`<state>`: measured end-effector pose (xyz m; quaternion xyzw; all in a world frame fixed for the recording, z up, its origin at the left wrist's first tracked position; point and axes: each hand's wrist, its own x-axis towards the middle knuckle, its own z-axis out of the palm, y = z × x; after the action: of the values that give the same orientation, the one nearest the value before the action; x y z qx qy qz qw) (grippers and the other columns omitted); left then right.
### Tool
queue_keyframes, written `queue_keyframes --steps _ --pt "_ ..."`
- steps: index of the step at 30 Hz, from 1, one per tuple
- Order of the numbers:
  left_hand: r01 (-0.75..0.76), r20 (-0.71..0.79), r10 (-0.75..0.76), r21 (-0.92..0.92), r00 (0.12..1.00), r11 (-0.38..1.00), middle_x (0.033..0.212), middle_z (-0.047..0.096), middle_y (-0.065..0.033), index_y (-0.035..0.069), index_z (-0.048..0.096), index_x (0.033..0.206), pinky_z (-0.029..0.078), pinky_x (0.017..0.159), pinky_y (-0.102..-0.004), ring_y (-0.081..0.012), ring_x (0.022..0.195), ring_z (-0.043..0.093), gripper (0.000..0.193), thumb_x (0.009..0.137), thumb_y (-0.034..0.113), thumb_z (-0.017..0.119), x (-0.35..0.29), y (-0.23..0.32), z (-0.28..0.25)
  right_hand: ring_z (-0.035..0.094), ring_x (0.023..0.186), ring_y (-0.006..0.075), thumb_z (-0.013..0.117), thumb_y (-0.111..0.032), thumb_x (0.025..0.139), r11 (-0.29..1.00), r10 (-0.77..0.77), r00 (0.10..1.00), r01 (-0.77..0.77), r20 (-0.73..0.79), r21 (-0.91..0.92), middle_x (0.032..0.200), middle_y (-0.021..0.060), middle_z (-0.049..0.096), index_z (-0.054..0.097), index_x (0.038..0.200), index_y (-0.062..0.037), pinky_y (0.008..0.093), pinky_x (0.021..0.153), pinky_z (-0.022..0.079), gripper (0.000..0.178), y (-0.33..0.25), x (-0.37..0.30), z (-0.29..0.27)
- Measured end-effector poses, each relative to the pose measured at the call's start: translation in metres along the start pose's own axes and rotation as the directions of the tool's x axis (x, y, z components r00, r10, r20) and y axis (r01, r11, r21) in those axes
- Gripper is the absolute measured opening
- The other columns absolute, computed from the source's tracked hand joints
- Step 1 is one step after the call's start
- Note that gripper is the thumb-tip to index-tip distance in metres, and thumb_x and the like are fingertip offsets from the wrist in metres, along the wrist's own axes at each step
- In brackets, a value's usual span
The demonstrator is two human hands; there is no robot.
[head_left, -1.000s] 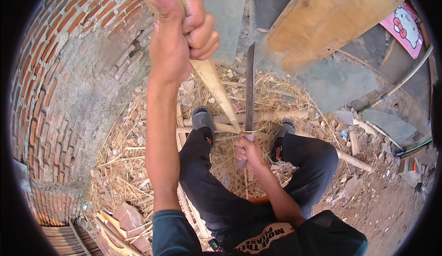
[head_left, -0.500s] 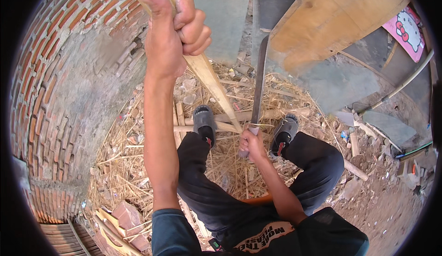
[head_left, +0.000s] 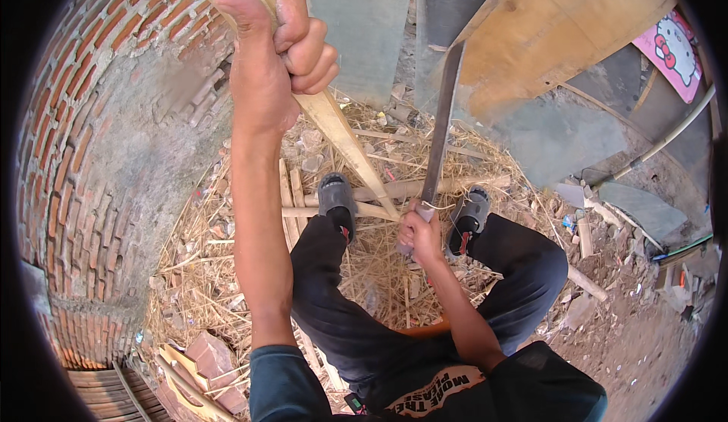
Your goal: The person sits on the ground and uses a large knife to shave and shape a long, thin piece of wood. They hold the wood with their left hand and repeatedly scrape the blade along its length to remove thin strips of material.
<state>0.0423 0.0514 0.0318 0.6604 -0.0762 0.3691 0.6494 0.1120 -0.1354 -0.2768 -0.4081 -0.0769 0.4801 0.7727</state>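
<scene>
My left hand (head_left: 277,54) is closed around the upper part of a split bamboo piece (head_left: 337,130), its thumb lying along the top. The pale yellow piece slants down to the right, and its narrow lower end stands between my feet, close to my right hand. In my right hand (head_left: 418,234) I grip the handle of a machete (head_left: 440,126). Its long dark blade points up and away, leaning slightly right, apart from the bamboo. My fingers hide most of the handle.
Straw-like shavings (head_left: 371,270) and sticks cover the ground around my sandals (head_left: 334,193). A brick wall (head_left: 83,134) rises at left. A plywood sheet (head_left: 553,28) and grey panels lie ahead. Rubble and a pale pipe (head_left: 667,135) are at right.
My left hand and the bamboo's upper end have shifted slightly left and down. The machete blade has tilted to the right, with my right hand a little further right.
</scene>
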Motion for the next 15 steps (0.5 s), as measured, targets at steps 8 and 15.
queue_keyframes --steps 8,15 --pt "-0.026 -0.084 0.032 0.069 0.996 0.997 0.052 0.017 0.0096 0.019 0.026 0.070 0.014 0.038 -0.0208 -0.0034 0.042 0.013 0.065 0.088 0.082 0.027 -0.006 0.003 -0.025 0.034 0.045 0.0063 0.056 -0.006 0.088 0.966 0.244 0.970 -0.242 0.006 -0.087 0.061 -0.0033 0.041 0.048 0.090 -0.0095 0.0246 0.041 0.026 0.009 -0.009 0.011 0.005" --pt "0.004 -0.056 -0.004 0.003 0.998 1.000 0.052 0.017 0.0092 0.019 0.027 0.071 0.012 0.038 -0.0216 -0.0036 0.042 0.013 0.067 0.086 0.084 0.028 0.002 -0.003 -0.007 0.031 0.043 0.0070 0.052 -0.002 0.085 0.977 0.202 0.979 -0.199 0.031 -0.074 0.061 -0.0019 0.039 0.047 0.086 -0.0118 0.0263 0.042 0.026 0.012 -0.003 0.005 0.008"
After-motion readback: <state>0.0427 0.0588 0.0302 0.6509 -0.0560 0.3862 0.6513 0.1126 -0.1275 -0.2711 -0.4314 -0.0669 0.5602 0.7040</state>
